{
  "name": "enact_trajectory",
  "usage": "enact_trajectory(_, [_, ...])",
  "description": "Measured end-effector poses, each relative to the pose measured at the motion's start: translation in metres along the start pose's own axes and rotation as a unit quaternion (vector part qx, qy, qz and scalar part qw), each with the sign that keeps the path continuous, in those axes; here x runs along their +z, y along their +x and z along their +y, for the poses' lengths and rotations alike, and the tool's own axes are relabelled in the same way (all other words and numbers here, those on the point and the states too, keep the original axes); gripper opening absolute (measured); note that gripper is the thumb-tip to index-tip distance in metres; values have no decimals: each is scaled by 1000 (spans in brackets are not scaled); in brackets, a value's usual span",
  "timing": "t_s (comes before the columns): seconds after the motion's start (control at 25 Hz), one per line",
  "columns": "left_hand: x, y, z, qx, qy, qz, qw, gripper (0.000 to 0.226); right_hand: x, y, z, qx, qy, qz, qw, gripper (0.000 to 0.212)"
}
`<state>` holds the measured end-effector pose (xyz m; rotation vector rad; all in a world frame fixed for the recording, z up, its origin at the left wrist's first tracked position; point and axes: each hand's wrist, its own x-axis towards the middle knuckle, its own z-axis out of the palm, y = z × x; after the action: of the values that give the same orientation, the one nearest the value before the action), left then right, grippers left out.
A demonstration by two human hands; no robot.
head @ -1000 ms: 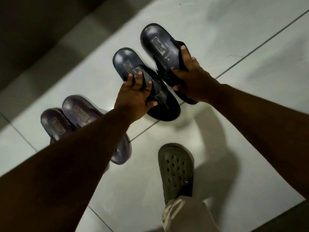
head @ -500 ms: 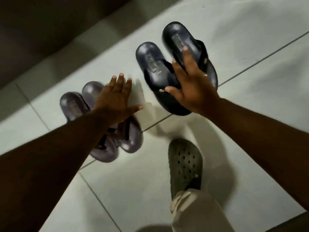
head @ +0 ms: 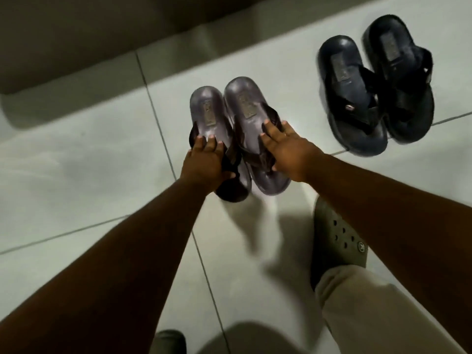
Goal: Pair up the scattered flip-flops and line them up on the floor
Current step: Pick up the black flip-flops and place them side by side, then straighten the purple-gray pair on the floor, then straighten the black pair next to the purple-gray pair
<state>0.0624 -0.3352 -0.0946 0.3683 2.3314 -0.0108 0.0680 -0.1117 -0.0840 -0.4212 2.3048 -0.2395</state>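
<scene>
Two brown flip-flops lie side by side on the white tiled floor. My left hand (head: 207, 162) grips the strap area of the left brown flip-flop (head: 208, 111). My right hand (head: 286, 146) rests with fingers spread on the strap of the right brown flip-flop (head: 246, 108). A pair of black flip-flops stands together at the upper right, the left black one (head: 344, 80) touching the right black one (head: 398, 60), with no hand on them.
My right foot in a grey-green clog (head: 342, 238) and beige trouser leg (head: 370, 310) stands just below the brown pair. Another clog toe (head: 169, 341) shows at the bottom edge. A dark wall base (head: 76, 34) runs along the top left.
Both hands left the black pair, which now sits alone at the upper right. The hands moved onto the brown pair, and the view shifted left.
</scene>
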Motion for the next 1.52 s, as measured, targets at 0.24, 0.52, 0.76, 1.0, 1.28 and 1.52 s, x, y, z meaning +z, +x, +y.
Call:
enact_trajectory(0.24, [23, -37, -46, -19, -60, 48, 997, 92, 21, 9, -51, 11, -35, 17, 999, 71])
enact_trajectory(0.52, [51, -73, -126, -59, -88, 41, 994, 94, 32, 39, -148, 28, -64, -12, 998, 84])
enact_trajectory(0.76, [48, -64, -159, -51, -68, 57, 995, 94, 28, 68, -179, 43, -65, 0, 997, 80])
enact_trajectory(1.0, [47, -65, -155, -58, -66, 42, 995, 95, 30, 76, -177, 43, -61, 9, 997, 74])
enact_trajectory(1.28, [0, -89, -118, -88, 29, 85, 992, 107, -26, 19, -87, -67, 49, 59, 995, 104])
enact_trajectory(1.52, [-74, -6, 65, 35, -30, 79, 996, 105, -71, -60, 115, 95, 8, 133, 986, 91])
